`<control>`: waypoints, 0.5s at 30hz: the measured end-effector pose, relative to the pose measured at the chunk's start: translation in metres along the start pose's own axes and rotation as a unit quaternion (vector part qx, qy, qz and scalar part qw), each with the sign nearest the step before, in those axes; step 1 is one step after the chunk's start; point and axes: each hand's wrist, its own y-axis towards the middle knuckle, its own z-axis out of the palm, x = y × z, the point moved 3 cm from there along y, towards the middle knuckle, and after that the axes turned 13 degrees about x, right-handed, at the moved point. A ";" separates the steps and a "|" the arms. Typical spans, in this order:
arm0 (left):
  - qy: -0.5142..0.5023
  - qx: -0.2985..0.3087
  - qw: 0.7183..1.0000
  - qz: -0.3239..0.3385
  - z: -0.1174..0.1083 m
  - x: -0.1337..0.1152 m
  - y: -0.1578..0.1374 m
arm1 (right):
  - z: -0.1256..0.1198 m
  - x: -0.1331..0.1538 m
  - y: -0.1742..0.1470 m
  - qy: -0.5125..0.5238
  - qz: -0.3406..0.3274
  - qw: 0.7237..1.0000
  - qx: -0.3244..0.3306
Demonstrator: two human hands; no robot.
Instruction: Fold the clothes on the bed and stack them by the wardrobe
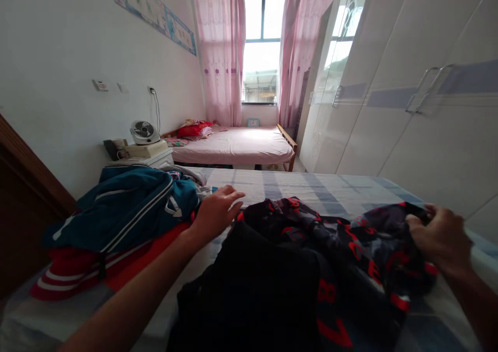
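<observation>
A black garment with red letters and a grey pattern (361, 248) lies spread and rumpled over the near bed; whether it is a jacket or a shirt I cannot tell. At its right end, my right hand (443, 235) is closed on the edge of the cloth, thumb towards the garment. Just beyond its left edge, my left hand (220, 209) hovers with fingers stretched out and nothing in them. Beside my left forearm is a pile of clothes, with a teal garment with white stripes (136, 201) on top and a red garment with white stripes (70, 277) beneath.
The near bed has a blue-and-white checked sheet (303, 183). Beyond it stands a second bed with a pink sheet (241, 144). A small fan (144, 132) sits on a cabinet at the left. White wardrobes (389, 118) line the right side.
</observation>
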 end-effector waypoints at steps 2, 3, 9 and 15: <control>0.047 0.068 0.997 0.003 0.019 0.030 0.020 | 0.021 0.022 -0.010 0.007 -0.027 0.999 0.022; 0.064 0.101 0.993 0.010 0.029 0.041 0.026 | 0.033 0.036 -0.014 0.017 -0.030 0.999 0.042; 0.133 0.162 0.978 -0.017 0.063 0.078 0.040 | 0.100 0.079 -0.040 -0.011 -0.083 0.977 0.194; 0.138 0.104 0.973 -0.151 0.067 0.110 0.071 | 0.107 0.071 -0.048 -0.021 -0.108 0.971 0.214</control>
